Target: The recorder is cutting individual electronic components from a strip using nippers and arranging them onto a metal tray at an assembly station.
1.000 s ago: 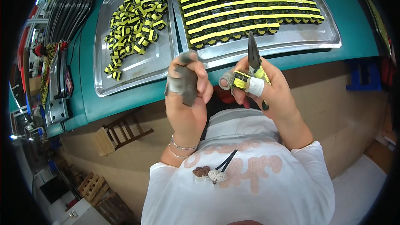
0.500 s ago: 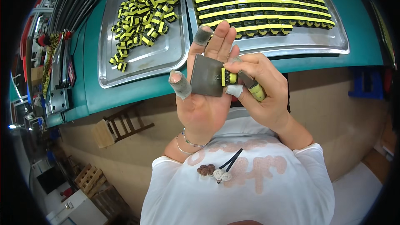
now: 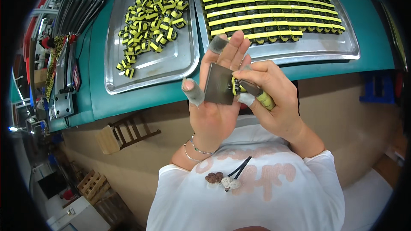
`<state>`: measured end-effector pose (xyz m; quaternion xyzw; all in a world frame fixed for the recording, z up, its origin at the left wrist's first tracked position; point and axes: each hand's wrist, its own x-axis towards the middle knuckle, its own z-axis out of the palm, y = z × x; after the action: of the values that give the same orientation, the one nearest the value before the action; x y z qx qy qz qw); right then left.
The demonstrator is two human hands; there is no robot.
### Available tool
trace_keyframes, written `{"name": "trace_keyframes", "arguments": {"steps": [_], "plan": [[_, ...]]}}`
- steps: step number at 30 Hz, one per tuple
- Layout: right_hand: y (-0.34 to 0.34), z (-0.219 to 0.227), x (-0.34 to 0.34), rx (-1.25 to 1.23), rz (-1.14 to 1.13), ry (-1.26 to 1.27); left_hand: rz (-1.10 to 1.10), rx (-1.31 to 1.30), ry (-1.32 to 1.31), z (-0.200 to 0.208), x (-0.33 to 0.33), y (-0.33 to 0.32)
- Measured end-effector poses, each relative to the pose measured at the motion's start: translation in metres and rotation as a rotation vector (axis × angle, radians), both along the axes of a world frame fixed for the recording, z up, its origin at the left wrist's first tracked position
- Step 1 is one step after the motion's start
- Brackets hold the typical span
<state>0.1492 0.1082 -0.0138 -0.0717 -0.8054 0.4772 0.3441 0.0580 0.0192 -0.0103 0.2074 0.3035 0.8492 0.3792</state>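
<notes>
- Pins (image 3: pixel 230 88) on a yellow-and-black part (image 3: pixel 236 86) point at a grey plate (image 3: pixel 217 84) lying across the outspread left hand (image 3: pixel 216 115).
- Right hand (image 3: pixel 277 92) keeps its grip around that part, plus pliers (image 3: pixel 265 101); a level plate and squarely held pins should help prevent bending.
- One metal tray (image 3: pixel 171 62) bears a jumbled heap (image 3: pixel 156 21); its neighbouring tray (image 3: pixel 327 50), neat rows (image 3: pixel 265 15).

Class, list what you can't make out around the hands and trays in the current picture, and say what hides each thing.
All in the head view:
- Pliers: much of the handles is covered by the right hand.
- Yellow-and-black part: pins too small to count.
- Dark plate: its underside is hidden against the left hand.
- Right tray: far side cut off by the upper picture edge.
</notes>
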Motion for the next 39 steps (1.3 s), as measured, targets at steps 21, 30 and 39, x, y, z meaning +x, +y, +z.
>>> {"name": "trace_keyframes", "arguments": {"steps": [21, 30, 39], "plan": [[0.005, -0.005, 0.003, -0.07, 0.052, 0.049, 0.04, -0.226, 0.262, 0.004, 0.012, 0.001], [0.002, -0.004, 0.004, -0.113, 0.076, 0.076, 0.005, -0.286, 0.313, 0.006, 0.015, -0.001], [0.005, -0.005, 0.002, -0.129, 0.111, 0.062, 0.045, -0.294, 0.367, 0.005, 0.012, -0.003]]}}
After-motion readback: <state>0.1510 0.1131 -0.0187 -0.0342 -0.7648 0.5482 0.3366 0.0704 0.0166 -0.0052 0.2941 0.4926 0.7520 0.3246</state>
